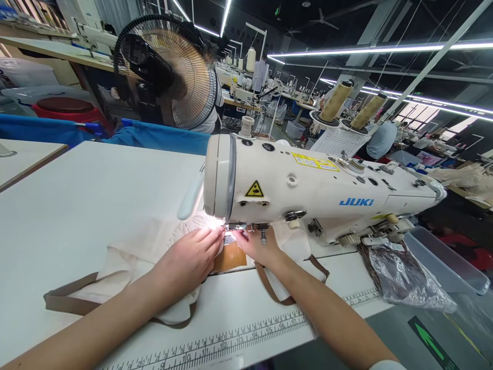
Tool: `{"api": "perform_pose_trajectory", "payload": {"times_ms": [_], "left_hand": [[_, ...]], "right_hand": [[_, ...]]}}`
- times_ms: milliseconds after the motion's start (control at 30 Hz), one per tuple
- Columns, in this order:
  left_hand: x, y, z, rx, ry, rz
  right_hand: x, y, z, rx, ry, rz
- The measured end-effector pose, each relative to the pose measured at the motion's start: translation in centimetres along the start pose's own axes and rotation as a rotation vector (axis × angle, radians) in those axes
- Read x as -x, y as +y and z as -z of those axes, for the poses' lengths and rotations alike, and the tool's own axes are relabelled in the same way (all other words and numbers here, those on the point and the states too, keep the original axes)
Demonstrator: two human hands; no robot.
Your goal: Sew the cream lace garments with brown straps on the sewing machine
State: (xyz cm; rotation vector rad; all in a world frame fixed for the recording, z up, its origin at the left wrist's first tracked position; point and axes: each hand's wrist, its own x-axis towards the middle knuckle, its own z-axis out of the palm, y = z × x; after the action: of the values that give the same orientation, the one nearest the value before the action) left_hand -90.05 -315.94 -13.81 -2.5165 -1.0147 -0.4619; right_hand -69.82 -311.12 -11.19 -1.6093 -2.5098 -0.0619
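Observation:
A cream garment with lace and brown edging bands lies under the head of the white sewing machine. Close to the lit needle area, my left hand has its fingers pressed together on the fabric, seemingly gripping its edge. My right hand is closed on the same garment just right of the needle, partly behind the machine's lower fittings. A brown band loops out at the left, and another brown band hangs below my right wrist. The exact stitching point is hidden by my fingertips.
A printed ruler runs along the front edge of the white table. At right sit a plastic-bagged dark bundle and a clear bin. A large fan stands behind a blue cloth; thread cones rise behind the machine.

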Motion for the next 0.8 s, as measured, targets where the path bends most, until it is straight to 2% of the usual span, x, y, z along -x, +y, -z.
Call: {"api": "perform_pose_trajectory", "payload": {"times_ms": [133, 600, 800], "left_hand": [[-0.1, 0.0, -0.1, -0.013, -0.002, -0.016], [0.3, -0.1, -0.8, 0.007, -0.005, -0.012], [0.2, -0.1, -0.5, -0.002, 0.005, -0.011]], "right_hand": [[0.0, -0.1, 0.3, 0.007, -0.028, -0.016], [0.1, 0.5, -0.4, 0.027, 0.011, 0.035], [0.2, 1.3, -1.1, -0.002, 0.137, 0.146]]}}
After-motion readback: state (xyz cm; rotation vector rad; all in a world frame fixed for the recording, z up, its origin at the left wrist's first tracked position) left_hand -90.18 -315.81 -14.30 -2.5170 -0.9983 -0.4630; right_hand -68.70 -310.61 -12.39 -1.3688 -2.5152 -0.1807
